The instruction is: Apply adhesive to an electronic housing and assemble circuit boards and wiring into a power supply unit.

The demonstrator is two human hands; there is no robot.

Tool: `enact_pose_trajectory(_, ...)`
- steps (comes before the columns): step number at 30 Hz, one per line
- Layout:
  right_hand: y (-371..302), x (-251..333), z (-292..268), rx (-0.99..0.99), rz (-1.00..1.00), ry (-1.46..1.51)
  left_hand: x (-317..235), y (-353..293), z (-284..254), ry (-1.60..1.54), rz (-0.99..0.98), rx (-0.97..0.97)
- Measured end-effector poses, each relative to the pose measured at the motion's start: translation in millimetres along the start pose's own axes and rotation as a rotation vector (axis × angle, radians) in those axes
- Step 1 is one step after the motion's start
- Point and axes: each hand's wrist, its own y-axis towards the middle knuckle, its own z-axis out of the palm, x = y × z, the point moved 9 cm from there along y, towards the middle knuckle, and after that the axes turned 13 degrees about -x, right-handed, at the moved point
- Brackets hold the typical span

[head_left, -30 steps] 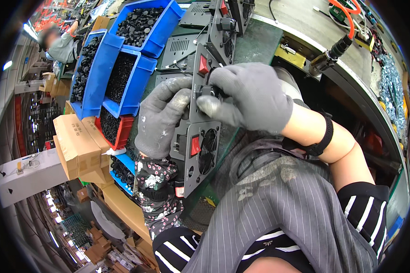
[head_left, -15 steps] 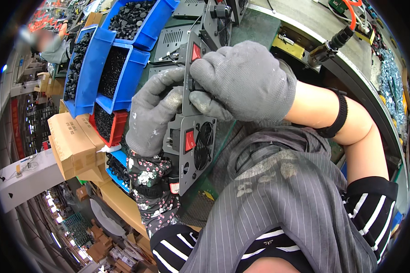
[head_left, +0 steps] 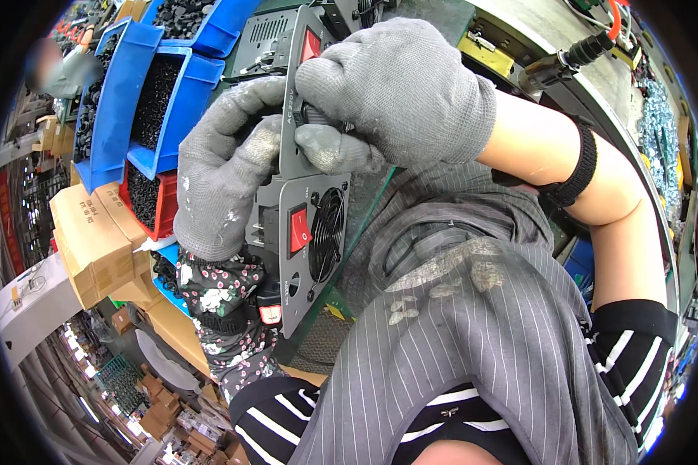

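Watching remotely, I see right hand point(head_left: 403, 93) pinching black part point(head_left: 313, 115) at front of gray panel point(head_left: 291, 164), over green bench point(head_left: 456, 17), left hand point(head_left: 219, 174) curled behind, grip unclear, blue bins point(head_left: 124, 93), cardboard box point(head_left: 93, 244) leftward.

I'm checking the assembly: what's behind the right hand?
Partly visible behind the right hand: a grey panel with a red switch, and a dark piece in its grip. The hand covers the rest, so the piece's full shape cannot be seen.
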Motion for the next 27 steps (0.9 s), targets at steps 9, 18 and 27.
enact_pose_trajectory(9, -14, -10, 2, -0.073, 0.347, 0.300, -8, -3, 0, 0.117, 0.030, -0.031)
enact_pose_trajectory(18, -22, -16, 5, -0.193, 0.455, 0.355, -6, -1, 6, 0.109, -0.020, -0.018)
enact_pose_trajectory(27, -30, -19, 12, -0.116, 0.628, 0.387, -8, 2, 1, 0.267, -0.004, -0.004)
